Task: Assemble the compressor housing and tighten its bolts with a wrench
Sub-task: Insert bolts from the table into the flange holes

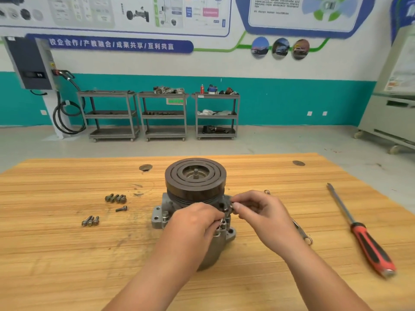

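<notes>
Two hands meet at the near right side of the compressor housing (161,217), which stands upright about mid-bench with its dark grooved pulley (195,176) on top. Right hand (258,216): fingers curled, thumb and forefinger pinching a small dark part (226,209) at the housing's flange. Left hand (197,218): back turned up, fingers curled in, tips closed on the lower end of the same part; what exactly the part is, too small to tell. Loose bolts lie toward the left edge of the bench (67,254), well apart from the housing: a cluster of four (115,198), a single one (121,208) just nearer, and three side by side (90,221) nearer still. The wrench (302,233) lies flat just right of the housing, mostly hidden under the right forearm, its ring end showing. A small metal ring (266,191) sits just beyond the right hand. A screwdriver (363,234) with a red and black handle lies near the right edge, tip toward the far side. Three grey shelf carts (162,115) stand against the far wall.
</notes>
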Demonstrator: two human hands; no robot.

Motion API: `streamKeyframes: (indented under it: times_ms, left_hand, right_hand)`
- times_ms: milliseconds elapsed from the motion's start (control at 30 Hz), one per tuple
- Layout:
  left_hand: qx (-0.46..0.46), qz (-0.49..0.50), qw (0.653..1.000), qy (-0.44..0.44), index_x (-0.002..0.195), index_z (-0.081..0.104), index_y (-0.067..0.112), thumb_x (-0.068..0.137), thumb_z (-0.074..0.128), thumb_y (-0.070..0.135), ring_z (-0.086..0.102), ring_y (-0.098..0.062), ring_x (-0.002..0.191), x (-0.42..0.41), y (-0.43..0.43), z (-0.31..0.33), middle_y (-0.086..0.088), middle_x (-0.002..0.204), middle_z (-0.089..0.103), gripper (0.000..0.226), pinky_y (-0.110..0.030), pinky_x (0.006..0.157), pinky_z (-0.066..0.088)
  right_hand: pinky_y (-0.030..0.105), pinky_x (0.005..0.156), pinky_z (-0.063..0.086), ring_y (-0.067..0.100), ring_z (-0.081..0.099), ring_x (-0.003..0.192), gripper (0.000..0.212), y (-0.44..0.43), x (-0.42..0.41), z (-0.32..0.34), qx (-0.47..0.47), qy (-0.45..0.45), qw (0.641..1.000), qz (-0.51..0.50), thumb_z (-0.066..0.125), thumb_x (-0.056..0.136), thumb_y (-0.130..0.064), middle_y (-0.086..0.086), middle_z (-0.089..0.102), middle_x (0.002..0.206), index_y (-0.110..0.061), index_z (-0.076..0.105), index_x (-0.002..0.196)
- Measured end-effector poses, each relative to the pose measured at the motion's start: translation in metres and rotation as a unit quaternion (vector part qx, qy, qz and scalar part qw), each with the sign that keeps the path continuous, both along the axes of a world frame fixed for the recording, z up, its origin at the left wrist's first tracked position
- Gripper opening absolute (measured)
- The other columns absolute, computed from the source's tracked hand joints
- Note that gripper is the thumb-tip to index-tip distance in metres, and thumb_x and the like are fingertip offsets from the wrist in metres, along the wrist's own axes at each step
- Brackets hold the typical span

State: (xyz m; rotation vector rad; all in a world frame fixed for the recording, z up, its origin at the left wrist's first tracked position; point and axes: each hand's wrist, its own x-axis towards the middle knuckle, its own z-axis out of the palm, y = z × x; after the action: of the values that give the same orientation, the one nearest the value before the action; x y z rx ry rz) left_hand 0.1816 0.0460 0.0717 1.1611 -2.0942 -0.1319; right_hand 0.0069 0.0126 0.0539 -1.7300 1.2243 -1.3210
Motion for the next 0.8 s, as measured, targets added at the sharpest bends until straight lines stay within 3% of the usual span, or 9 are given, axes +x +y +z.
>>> streamKeyframes:
  times_ms: [167,267,367,433,500,567,633,700,800]
  left_hand:
    - [0.002,0.019,1.000,-0.014,0.108,0.074,0.018,0.090,0.064,0.015,0.060,-0.003,0.100,0.005,0.002,0.001,0.008,0.105,0.069,0.020,0.000,0.085,0.033]
    - [0.012,0.029,0.998,-0.046,0.119,0.067,0.021,0.096,0.054,0.021,0.056,-0.003,0.110,0.002,0.000,0.002,0.010,0.117,0.065,0.026,-0.001,0.089,0.030]
    - [-0.001,0.042,0.994,-0.101,0.129,0.059,0.027,0.101,0.043,0.024,0.052,-0.004,0.117,-0.005,-0.004,-0.005,0.014,0.129,0.056,0.032,-0.019,0.095,0.039]
    - [-0.019,0.065,0.987,-0.144,0.125,0.061,0.029,0.097,0.052,0.024,0.055,-0.005,0.113,-0.008,0.001,-0.004,0.018,0.126,0.057,0.030,-0.026,0.086,0.048]
    - [-0.054,0.055,0.984,-0.158,0.102,0.074,0.024,0.072,0.082,0.015,0.067,-0.009,0.087,-0.006,0.005,-0.006,0.014,0.101,0.070,0.033,-0.026,0.059,0.055]
    - [-0.091,0.036,0.985,-0.140,0.089,0.078,0.020,0.050,0.093,0.008,0.068,-0.012,0.070,-0.002,0.007,-0.011,0.011,0.084,0.072,0.043,-0.022,0.044,0.050]
    - [-0.114,0.029,0.984,-0.137,0.097,0.076,0.018,0.051,0.093,0.010,0.069,-0.012,0.076,0.001,0.008,-0.016,0.010,0.090,0.073,0.050,-0.022,0.049,0.053]
    - [-0.142,0.017,0.984,-0.103,0.117,0.068,0.016,0.062,0.087,0.012,0.066,-0.013,0.094,0.005,0.011,-0.026,0.006,0.111,0.069,0.058,-0.024,0.066,0.057]
    - [-0.183,-0.016,0.983,0.015,0.129,0.054,0.024,0.084,0.060,0.019,0.052,-0.005,0.108,0.015,0.020,-0.047,0.011,0.124,0.057,0.045,-0.016,0.092,0.042]
  right_hand:
    - [0.010,0.066,0.048,-0.003,0.064,0.074,0.022,-0.004,0.001,0.004,-0.006,0.056,0.998,0.000,0.069,0.083,-0.012,-0.015,0.070,0.074,-0.032,0.068,0.077]
    - [0.009,0.066,0.046,-0.004,0.062,0.075,0.018,-0.005,0.002,0.006,-0.026,0.115,0.993,-0.010,0.071,0.082,-0.015,-0.016,0.067,0.077,-0.032,0.067,0.075]
    - [0.009,0.070,0.041,-0.006,0.053,0.085,0.016,-0.006,0.002,0.005,-0.045,0.205,0.978,-0.022,0.071,0.082,-0.026,-0.016,0.056,0.089,-0.037,0.062,0.075]
    - [0.007,0.069,0.035,-0.008,0.046,0.089,0.020,-0.006,0.001,0.003,-0.057,0.230,0.971,-0.039,0.070,0.081,-0.034,-0.017,0.050,0.089,-0.042,0.055,0.071]
    - [0.007,0.068,0.031,-0.004,0.040,0.087,0.025,-0.007,0.002,-0.001,-0.064,0.259,0.962,-0.063,0.068,0.079,-0.042,-0.018,0.047,0.087,-0.042,0.047,0.067]
    - [0.006,0.070,0.030,-0.002,0.036,0.086,0.026,-0.007,0.005,-0.007,-0.069,0.265,0.959,-0.076,0.063,0.078,-0.051,-0.018,0.046,0.087,-0.039,0.043,0.068]
    - [0.005,0.077,0.030,-0.005,0.038,0.091,0.025,-0.008,0.006,-0.012,-0.064,0.211,0.973,-0.074,0.056,0.075,-0.060,-0.019,0.046,0.092,-0.038,0.046,0.076]
    - [0.007,0.084,0.034,-0.009,0.042,0.104,0.032,-0.012,0.004,-0.016,-0.034,0.107,0.992,-0.062,0.047,0.074,-0.065,-0.020,0.049,0.103,-0.039,0.049,0.091]
    - [0.013,0.090,0.036,-0.005,0.043,0.117,0.028,-0.022,0.002,-0.027,0.051,-0.006,0.998,-0.033,0.037,0.087,-0.055,-0.026,0.050,0.118,-0.044,0.053,0.108]
